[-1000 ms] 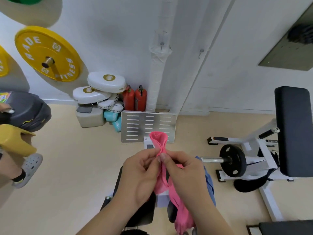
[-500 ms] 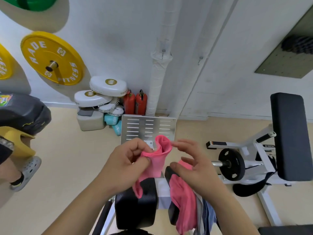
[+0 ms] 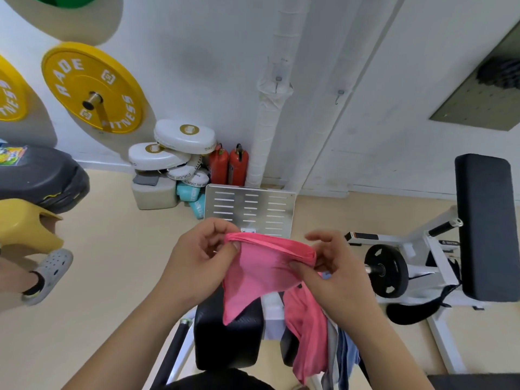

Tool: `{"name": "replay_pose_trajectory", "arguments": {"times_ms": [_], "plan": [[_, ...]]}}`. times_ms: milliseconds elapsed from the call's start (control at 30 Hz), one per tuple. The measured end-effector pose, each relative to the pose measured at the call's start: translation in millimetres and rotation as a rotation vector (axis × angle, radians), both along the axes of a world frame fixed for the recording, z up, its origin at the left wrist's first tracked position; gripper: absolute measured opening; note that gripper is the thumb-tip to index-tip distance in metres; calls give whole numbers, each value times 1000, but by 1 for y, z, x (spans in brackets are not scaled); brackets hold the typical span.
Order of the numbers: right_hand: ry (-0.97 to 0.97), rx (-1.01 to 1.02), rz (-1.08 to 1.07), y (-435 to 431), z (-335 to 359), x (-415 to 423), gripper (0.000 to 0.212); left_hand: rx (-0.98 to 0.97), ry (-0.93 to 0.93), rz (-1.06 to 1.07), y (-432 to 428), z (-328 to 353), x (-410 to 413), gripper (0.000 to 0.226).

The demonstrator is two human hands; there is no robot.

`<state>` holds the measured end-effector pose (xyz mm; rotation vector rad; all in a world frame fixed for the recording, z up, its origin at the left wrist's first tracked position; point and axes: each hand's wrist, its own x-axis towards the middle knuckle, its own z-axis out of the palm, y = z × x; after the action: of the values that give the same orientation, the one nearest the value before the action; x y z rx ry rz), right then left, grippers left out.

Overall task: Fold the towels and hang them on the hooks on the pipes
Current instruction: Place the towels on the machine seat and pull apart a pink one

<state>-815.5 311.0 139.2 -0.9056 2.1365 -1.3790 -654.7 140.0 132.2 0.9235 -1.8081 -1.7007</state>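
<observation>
left hand [image 3: 197,257]: pinches the pink towel [image 3: 261,274] at its left top corner | right hand [image 3: 334,273]: pinches the right corner | towel: stretched between both hands, above the black pad [image 3: 228,342]
</observation>
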Motion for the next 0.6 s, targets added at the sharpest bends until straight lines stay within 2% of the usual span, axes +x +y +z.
{"name": "replay_pose_trajectory", "arguments": {"times_ms": [67,133,167,233,300,467,600], "plan": [[-169,6,-17,0,-1,-3,53,49,5,-31,-1,-1,2,27],[-304,21,-24,-1,-2,-7,34,44,-30,-74,-4,-6,2,30],[-320,42,-33,-3,-3,-9,22,20,-56,-93,-7,-9,2,29],[-298,72,-81,-11,-9,-15,13,-61,-113,-131,-15,-18,-1,24],[-293,38,-122,-22,-14,-22,15,-135,-141,-138,-25,-22,-5,22],[-277,-104,-36,-38,-17,-26,25,-193,-97,-66,-43,-16,-5,21],[-312,-55,31,-30,-41,-11,23,-156,-181,-141,-36,-42,15,19]]}}
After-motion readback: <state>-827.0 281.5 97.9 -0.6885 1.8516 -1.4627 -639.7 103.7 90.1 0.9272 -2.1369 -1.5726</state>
